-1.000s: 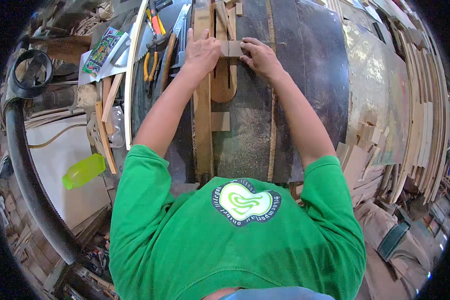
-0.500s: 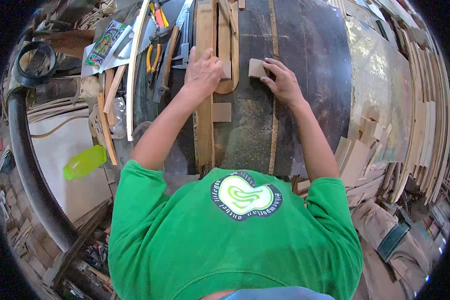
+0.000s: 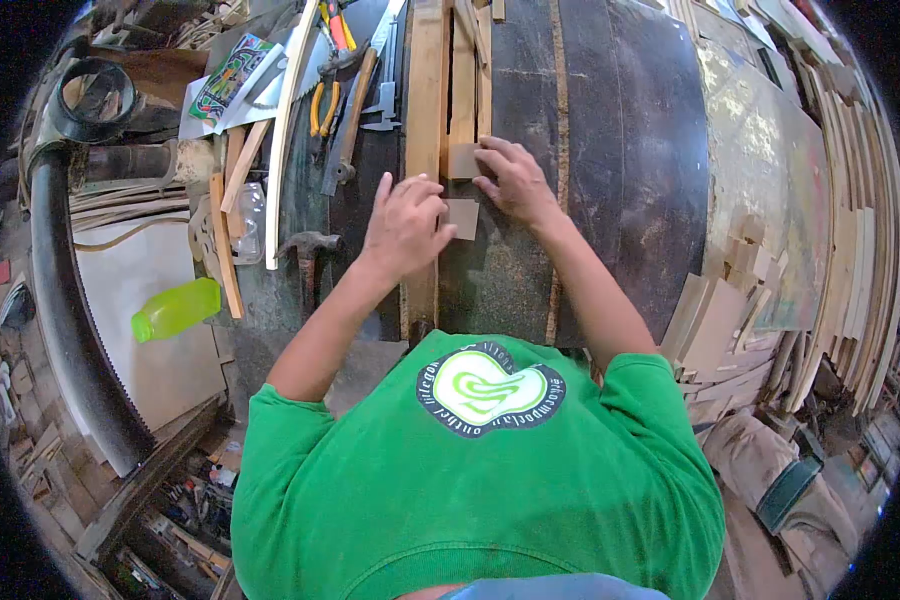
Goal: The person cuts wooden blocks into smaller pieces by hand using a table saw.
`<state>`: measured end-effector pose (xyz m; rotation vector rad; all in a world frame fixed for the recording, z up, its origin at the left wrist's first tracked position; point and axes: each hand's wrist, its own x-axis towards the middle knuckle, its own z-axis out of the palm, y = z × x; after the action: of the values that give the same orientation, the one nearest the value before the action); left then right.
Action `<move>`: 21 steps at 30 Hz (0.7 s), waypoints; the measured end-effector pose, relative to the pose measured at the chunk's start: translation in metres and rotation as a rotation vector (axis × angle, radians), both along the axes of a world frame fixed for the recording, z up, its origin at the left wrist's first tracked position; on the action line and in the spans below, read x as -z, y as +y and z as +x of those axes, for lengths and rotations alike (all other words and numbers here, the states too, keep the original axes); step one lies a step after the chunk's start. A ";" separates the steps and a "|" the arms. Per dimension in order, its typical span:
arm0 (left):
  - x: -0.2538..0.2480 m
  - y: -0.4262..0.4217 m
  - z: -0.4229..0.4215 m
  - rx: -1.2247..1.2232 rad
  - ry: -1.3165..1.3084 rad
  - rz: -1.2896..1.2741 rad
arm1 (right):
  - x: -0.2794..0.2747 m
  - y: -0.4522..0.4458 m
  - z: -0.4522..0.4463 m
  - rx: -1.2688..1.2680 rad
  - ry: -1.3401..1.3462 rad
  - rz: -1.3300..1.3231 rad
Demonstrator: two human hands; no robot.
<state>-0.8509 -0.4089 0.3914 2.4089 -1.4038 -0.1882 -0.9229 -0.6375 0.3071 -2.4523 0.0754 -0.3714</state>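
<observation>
My right hand has its thumb and fingers at the right edge of a small wooden block. That block lies over the near end of a long slotted wooden piece. Just nearer to me, a second small square block lies flat on the dark bench top. My left hand is open with its fingers spread, above a long wooden strip. Its thumb reaches the left edge of the square block; I cannot tell whether they touch.
Left of the strip lie a caliper, a hammer, orange-handled pliers and another hammer. A green bottle rests on a white board at far left. Offcuts and stacked planks stand at right.
My right hand has moved left from the open bench to the slotted piece's near end. My left hand has come off that end and back toward me, fingers now spread. The view has shifted slightly.
</observation>
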 end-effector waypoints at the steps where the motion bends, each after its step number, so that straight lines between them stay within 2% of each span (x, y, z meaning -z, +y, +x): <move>1: 0.000 0.001 0.007 0.001 -0.002 -0.002 | 0.005 0.005 0.004 -0.024 -0.020 0.013; 7: 0.008 -0.008 0.044 -0.095 -0.032 -0.050 | -0.007 0.026 0.010 0.053 -0.022 0.124; 11: 0.020 -0.031 0.056 0.028 -0.182 -0.065 | -0.009 0.022 0.006 0.062 -0.004 0.153; 15: 0.024 -0.055 0.060 0.127 -0.314 0.127 | -0.007 0.014 0.004 0.052 -0.006 0.143; 18: 0.024 -0.067 0.061 0.123 -0.324 0.187 | -0.007 0.009 0.001 0.039 -0.031 0.241; 20: 0.025 -0.072 0.064 0.122 -0.328 0.225 | -0.008 0.008 -0.002 0.197 -0.117 0.343; 21: 0.027 -0.075 0.068 0.108 -0.329 0.231 | -0.011 0.006 -0.007 0.198 -0.115 0.348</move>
<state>-0.7826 -0.4837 0.3643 2.6442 -1.7426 0.0254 -0.9302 -0.6317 0.3178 -2.0811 0.3091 -0.5375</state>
